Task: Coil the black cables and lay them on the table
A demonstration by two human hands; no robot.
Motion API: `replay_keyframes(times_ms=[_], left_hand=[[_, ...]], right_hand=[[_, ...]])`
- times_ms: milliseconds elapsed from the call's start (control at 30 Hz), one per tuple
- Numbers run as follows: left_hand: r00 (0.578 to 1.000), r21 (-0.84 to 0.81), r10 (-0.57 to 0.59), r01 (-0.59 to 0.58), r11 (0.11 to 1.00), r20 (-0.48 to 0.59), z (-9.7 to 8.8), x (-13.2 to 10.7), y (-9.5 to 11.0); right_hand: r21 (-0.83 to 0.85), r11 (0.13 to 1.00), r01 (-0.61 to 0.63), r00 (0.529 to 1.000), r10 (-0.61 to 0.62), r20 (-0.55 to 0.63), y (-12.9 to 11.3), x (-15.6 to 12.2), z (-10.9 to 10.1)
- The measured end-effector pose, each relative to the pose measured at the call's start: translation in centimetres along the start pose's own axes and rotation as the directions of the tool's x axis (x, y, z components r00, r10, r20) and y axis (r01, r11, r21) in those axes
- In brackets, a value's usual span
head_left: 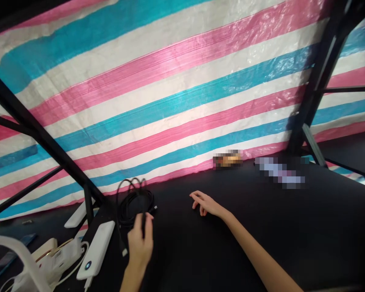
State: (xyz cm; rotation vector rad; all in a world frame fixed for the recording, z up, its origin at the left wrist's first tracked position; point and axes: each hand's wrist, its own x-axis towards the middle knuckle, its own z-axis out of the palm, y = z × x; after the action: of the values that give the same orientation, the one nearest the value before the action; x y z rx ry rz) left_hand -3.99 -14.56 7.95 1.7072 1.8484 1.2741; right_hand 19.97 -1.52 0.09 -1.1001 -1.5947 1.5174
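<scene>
My left hand [140, 240] is closed round a strand of a coiled black cable [134, 201] that lies on the black table [231, 235]. One cable end with a small plug [124, 252] hangs just left of that hand. My right hand [205, 203] rests on the table to the right of the coil, its fingers stretched out and slightly curled, holding nothing.
A white power bank [97, 249] lies at the left table edge, with white chargers and cords [59, 259] beside it. Black frame bars [42, 138] cross on the left and right [319, 77]. A pink, blue and white striped tarp [182, 93] hangs behind. Two blurred objects [227, 159] lie far back.
</scene>
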Motion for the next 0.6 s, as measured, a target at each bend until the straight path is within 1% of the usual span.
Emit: replay_keyframes(times_ms=[33, 67, 100, 133, 167, 233, 267, 300, 367, 400, 467, 500, 533, 567, 600], left_hand=[[0.995, 0.065, 0.081, -0.085, 0.994, 0.052, 1.5, -0.8, 0.1], [0.984, 0.102, 0.115, -0.129, 0.986, 0.139, 3.0, -1.5, 0.2], [0.965, 0.123, 0.134, -0.164, 0.979, 0.224, 4.5, -2.2, 0.4], [0.936, 0.128, 0.162, -0.210, 0.969, 0.311, 5.8, -2.9, 0.6], [0.903, 0.133, 0.183, -0.252, 0.959, 0.388, 6.8, -3.4, 0.9], [0.842, 0.109, 0.212, -0.302, 0.947, 0.496, 8.1, -4.2, 1.6], [0.822, 0.084, 0.219, -0.307, 0.948, 0.525, 8.3, -4.3, 1.9], [0.813, 0.054, 0.226, -0.300, 0.952, 0.536, 8.4, -4.2, 2.2], [0.827, 0.002, 0.245, -0.285, 0.958, 0.506, 8.1, -3.3, 2.4], [0.848, -0.004, 0.257, -0.288, 0.958, 0.464, 7.9, -2.4, 2.3], [0.902, 0.031, 0.271, -0.299, 0.954, 0.336, 7.8, -0.2, 1.3], [0.937, 0.065, 0.243, -0.267, 0.962, 0.252, 7.8, 1.0, 0.4], [0.964, 0.097, 0.185, -0.206, 0.974, 0.191, 7.9, 2.1, -0.5], [0.977, 0.107, 0.145, -0.163, 0.981, 0.157, 8.1, 3.2, -1.6], [0.982, 0.102, 0.116, -0.132, 0.986, 0.148, 8.4, 4.0, -2.7]], right_hand=[[0.067, 0.997, -0.039, 0.999, 0.039, 0.006, -0.3, -0.1, -0.1], [0.131, 0.989, -0.071, 0.997, 0.069, 0.021, -0.6, -0.2, -0.1], [0.177, 0.980, -0.094, 0.996, 0.092, 0.022, -0.8, -0.2, -0.3], [0.198, 0.975, -0.100, 0.995, 0.103, -0.006, -1.0, -0.2, -0.4], [0.184, 0.978, -0.101, 0.992, 0.112, -0.051, -1.0, -0.3, -0.6], [0.065, 0.994, -0.085, 0.984, 0.094, -0.150, -0.9, -0.2, -0.8], [-0.019, 0.997, -0.070, 0.982, 0.066, -0.174, -0.8, -0.2, -0.9], [-0.106, 0.993, -0.049, 0.984, 0.030, -0.178, -0.6, -0.3, -0.9], [-0.271, 0.963, 0.015, 0.987, -0.057, -0.151, -0.3, -0.4, -0.8], [-0.349, 0.936, 0.045, 0.986, -0.097, -0.135, -0.3, -0.5, -0.7], [-0.494, 0.867, 0.070, 0.983, -0.145, -0.115, -0.3, -0.6, -0.4], [-0.551, 0.831, 0.074, 0.981, -0.159, -0.109, -0.4, -0.7, -0.3], [-0.594, 0.801, 0.072, 0.980, -0.167, -0.107, -0.4, -0.8, -0.2], [-0.624, 0.779, 0.068, 0.979, -0.174, -0.110, -0.5, -0.8, -0.1], [-0.643, 0.763, 0.066, 0.977, -0.180, -0.114, -0.5, -0.8, 0.0]])
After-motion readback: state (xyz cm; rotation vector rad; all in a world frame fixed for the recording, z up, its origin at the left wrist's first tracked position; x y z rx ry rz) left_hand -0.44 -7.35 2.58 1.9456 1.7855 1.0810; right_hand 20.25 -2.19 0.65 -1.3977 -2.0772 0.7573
